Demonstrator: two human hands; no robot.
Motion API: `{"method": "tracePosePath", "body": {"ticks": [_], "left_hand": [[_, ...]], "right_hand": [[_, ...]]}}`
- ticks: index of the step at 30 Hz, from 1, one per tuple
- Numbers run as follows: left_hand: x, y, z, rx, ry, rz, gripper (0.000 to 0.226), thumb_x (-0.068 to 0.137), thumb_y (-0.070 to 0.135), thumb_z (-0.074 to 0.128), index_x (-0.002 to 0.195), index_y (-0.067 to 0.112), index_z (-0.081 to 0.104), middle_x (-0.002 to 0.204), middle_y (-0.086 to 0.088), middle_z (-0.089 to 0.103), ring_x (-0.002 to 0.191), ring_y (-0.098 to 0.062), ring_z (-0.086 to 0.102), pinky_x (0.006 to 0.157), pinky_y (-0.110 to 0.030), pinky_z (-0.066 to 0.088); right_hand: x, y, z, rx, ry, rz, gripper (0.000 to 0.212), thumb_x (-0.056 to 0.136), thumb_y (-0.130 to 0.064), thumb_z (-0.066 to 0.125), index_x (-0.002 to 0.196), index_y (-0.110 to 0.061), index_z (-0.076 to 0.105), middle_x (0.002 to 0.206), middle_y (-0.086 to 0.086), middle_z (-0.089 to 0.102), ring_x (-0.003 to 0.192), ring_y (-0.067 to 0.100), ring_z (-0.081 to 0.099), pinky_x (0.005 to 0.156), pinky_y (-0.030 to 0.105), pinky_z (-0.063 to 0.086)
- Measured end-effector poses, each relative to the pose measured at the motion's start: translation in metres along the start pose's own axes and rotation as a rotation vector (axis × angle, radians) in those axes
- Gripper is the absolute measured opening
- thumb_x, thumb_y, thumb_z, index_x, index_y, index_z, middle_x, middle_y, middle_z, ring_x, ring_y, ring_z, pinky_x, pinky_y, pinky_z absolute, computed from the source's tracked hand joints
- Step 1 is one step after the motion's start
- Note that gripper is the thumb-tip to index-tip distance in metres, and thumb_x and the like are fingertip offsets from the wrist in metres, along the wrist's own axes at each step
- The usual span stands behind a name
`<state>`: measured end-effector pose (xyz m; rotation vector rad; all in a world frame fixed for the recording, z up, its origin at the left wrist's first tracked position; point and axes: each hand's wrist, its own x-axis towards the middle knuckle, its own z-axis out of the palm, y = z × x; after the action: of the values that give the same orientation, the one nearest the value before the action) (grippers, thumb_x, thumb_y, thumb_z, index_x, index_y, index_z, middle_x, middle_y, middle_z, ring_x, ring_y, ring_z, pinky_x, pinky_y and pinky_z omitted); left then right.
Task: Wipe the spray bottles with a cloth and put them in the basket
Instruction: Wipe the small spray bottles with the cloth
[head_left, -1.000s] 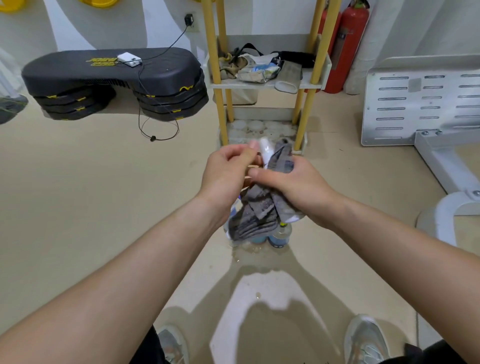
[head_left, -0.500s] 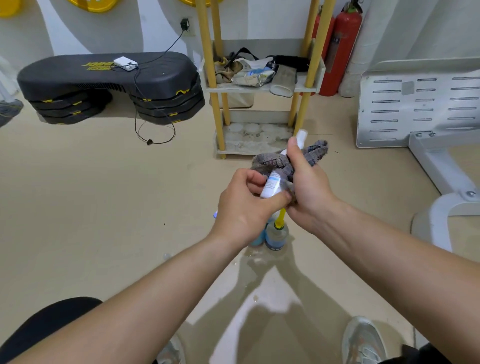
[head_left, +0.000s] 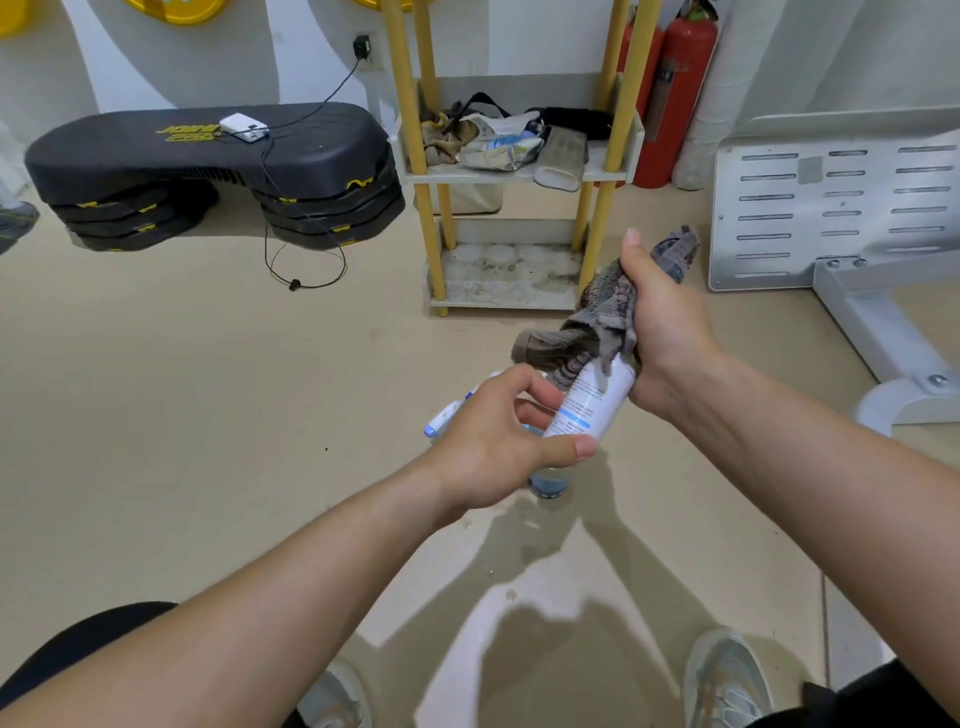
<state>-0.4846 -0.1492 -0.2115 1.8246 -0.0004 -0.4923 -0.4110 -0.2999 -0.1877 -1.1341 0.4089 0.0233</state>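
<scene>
In front of the yellow rack (head_left: 410, 130), the right hand (head_left: 662, 332) has its grip clamped on the cloth (head_left: 597, 317), bunched over the top of the white spray bottle (head_left: 589, 410), likely to rub it. The left hand (head_left: 493, 447) pinches the lower end in its grip, steadying it for wiping. The other bottles (head_left: 548, 482) wait on the floor (head_left: 208, 415), also before the rack.

The spray bottle (head_left: 587, 408) you're holding looks like smooth white plastic with a slight sheen and a printed label. Your cloth (head_left: 597, 317) is grey woven fabric, rough and ribbed. Under you the floor (head_left: 182, 415) is smooth beige, glossy where it's wet. The step platform (head_left: 208, 150) is matt black plastic, the slotted panel (head_left: 872, 244) is dull pale metal, and the fire extinguisher (head_left: 680, 88) is glossy red.
</scene>
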Motion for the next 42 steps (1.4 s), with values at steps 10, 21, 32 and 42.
{"method": "tracePosePath", "body": {"ticks": [10, 21, 32, 42], "left_hand": [[0.006, -0.005, -0.006, -0.426, -0.226, -0.052, 0.049, 0.082, 0.015, 0.075, 0.127, 0.001, 0.062, 0.110, -0.018, 0.073, 0.096, -0.024, 0.071, 0.088, -0.032, 0.058], [0.009, -0.010, 0.007, -0.068, 0.074, 0.046, 0.035, 0.084, 0.013, 0.082, 0.112, 0.013, 0.061, 0.099, -0.011, 0.074, 0.078, -0.009, 0.067, 0.074, -0.024, 0.054], [0.004, -0.002, 0.007, -0.363, -0.059, -0.041, 0.031, 0.092, 0.024, 0.071, 0.115, 0.004, 0.065, 0.107, -0.018, 0.075, 0.088, -0.026, 0.072, 0.067, -0.024, 0.057], [0.008, -0.004, -0.007, -0.228, 0.146, 0.019, 0.023, 0.090, 0.030, 0.076, 0.109, 0.019, 0.077, 0.099, -0.006, 0.078, 0.084, -0.015, 0.070, 0.077, -0.029, 0.055]], "right_hand": [[-0.012, -0.020, 0.005, 0.116, -0.151, 0.089, 0.044, 0.094, -0.050, 0.063, 0.083, -0.008, 0.068, 0.079, 0.008, 0.072, 0.075, 0.026, 0.073, 0.079, 0.045, 0.060], [0.005, -0.001, 0.003, -0.019, 0.060, -0.031, 0.038, 0.093, -0.049, 0.065, 0.086, -0.011, 0.066, 0.080, 0.006, 0.072, 0.083, 0.028, 0.072, 0.090, 0.052, 0.058], [-0.003, 0.002, 0.010, -0.086, -0.095, -0.050, 0.058, 0.084, -0.058, 0.071, 0.110, -0.007, 0.066, 0.097, 0.006, 0.077, 0.092, 0.024, 0.075, 0.090, 0.046, 0.059], [0.002, 0.014, -0.006, -0.291, -0.241, -0.206, 0.027, 0.094, -0.031, 0.070, 0.116, -0.017, 0.062, 0.110, 0.007, 0.075, 0.101, 0.026, 0.073, 0.094, 0.050, 0.057]]}}
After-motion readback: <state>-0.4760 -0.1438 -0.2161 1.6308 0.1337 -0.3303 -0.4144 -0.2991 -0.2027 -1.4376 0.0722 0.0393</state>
